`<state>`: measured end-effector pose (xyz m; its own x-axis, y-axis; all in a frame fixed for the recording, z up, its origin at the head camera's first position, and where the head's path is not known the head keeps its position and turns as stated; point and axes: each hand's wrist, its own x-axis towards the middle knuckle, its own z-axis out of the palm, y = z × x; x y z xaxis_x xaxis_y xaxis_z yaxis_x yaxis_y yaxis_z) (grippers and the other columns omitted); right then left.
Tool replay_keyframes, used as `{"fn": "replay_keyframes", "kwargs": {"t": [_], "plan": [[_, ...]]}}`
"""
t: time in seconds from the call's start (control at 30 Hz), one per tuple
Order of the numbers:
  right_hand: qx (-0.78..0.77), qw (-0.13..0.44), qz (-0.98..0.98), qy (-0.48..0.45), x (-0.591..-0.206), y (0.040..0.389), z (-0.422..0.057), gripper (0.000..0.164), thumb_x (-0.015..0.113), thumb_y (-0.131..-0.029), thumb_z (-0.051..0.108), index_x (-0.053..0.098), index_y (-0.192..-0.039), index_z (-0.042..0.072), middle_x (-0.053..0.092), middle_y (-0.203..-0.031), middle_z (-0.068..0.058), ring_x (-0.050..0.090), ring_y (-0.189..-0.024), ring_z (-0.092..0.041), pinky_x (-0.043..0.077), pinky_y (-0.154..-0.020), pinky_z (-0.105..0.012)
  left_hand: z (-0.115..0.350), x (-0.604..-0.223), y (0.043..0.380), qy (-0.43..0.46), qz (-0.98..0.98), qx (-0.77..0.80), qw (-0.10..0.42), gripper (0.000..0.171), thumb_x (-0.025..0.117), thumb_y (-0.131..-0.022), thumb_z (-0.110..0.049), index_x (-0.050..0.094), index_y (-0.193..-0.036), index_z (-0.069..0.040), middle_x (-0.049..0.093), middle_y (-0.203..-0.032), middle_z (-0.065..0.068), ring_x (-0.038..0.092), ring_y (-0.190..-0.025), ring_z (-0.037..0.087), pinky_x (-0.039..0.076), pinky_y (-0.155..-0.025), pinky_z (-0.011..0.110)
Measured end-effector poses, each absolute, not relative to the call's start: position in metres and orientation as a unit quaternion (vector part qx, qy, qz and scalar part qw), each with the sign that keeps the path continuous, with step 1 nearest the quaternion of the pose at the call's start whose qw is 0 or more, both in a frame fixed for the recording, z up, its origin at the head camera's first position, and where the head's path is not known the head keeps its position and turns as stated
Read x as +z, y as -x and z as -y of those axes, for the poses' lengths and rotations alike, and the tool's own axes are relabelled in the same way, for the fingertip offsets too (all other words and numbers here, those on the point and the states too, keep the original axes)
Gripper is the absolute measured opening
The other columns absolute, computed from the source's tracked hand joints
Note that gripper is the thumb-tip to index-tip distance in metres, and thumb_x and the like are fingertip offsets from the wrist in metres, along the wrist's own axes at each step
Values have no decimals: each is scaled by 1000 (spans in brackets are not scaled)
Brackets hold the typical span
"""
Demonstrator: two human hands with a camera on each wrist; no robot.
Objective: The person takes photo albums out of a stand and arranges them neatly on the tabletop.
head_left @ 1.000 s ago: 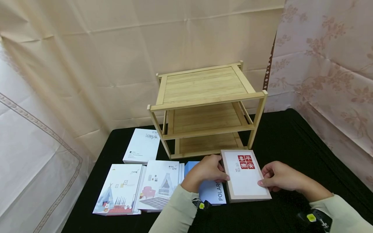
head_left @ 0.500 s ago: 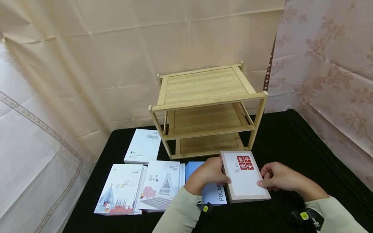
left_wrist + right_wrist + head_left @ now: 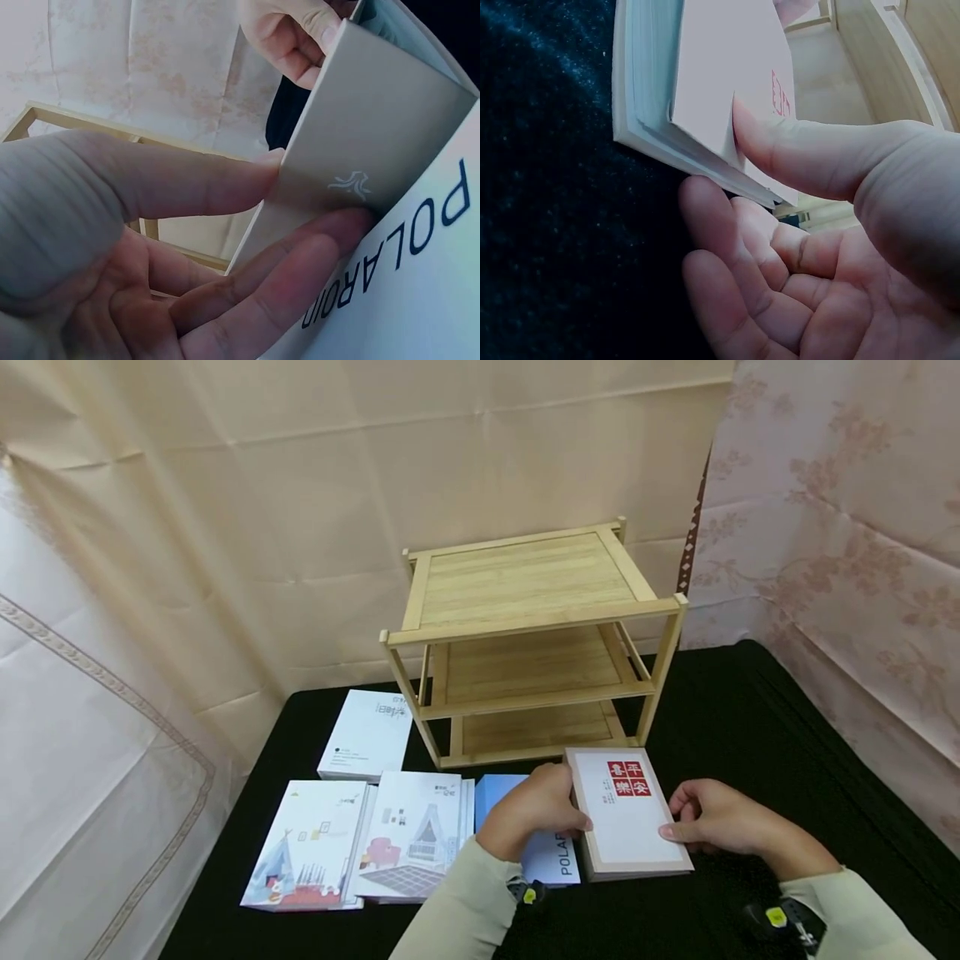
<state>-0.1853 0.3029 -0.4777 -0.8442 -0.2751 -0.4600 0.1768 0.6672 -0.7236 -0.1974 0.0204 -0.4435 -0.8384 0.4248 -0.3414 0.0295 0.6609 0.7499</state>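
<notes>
A photo album with a pale border and red characters on its white cover lies at the front of the black table. My left hand holds its left side, thumb at the cover edge and fingers along the beige spine. At the opposite side my right hand pinches the page edge, its thumb on the cover and fingertips by the bottom cover. A blue album marked POLAROID sits directly left of it, partly hidden by my left hand.
Behind the albums stands a three-tier wooden shelf. To the left lie albums with a tent drawing and a house-like drawing, and a plain white one behind them. Curtains close off the back and sides.
The red-lettered album has shifted very slightly left, towards the blue one. My right hand and forearm have moved a little left with it; both hands keep their hold.
</notes>
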Motion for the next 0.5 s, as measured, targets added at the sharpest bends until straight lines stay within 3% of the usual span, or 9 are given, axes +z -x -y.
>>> {"fn": "replay_keyframes", "kwargs": {"t": [0.17, 0.37, 0.5], "plan": [[-395, 278, -875, 30, -474, 184, -296, 42, 83, -84, 28, 62, -110, 4, 62, -83, -8, 63, -72, -24, 55, -64, -36, -14, -445, 195, -143, -875, 395, 240, 41, 85, -83, -2, 68, -121, -4, 69, -80, 3, 69, -63, 17, 57, -58, 28], [-373, 262, -889, 43, -469, 181, -290, 46, 84, -84, 35, 63, -112, 4, 63, -83, -7, 64, -72, -23, 54, -64, -36, 14, -442, 177, -192, -893, 368, 172, 61, 82, -89, -24, 59, -142, -5, 69, -120, 10, 67, -89, 11, 55, -75, 25], [-354, 245, -900, 62, -464, 180, -290, 51, 81, -86, 40, 63, -116, 3, 65, -84, -5, 63, -72, -21, 52, -63, -34, 60, -424, 160, -192, -894, 374, 154, 61, 75, -94, -35, 58, -142, -2, 64, -132, 14, 70, -103, 20, 58, -81, 31]]}}
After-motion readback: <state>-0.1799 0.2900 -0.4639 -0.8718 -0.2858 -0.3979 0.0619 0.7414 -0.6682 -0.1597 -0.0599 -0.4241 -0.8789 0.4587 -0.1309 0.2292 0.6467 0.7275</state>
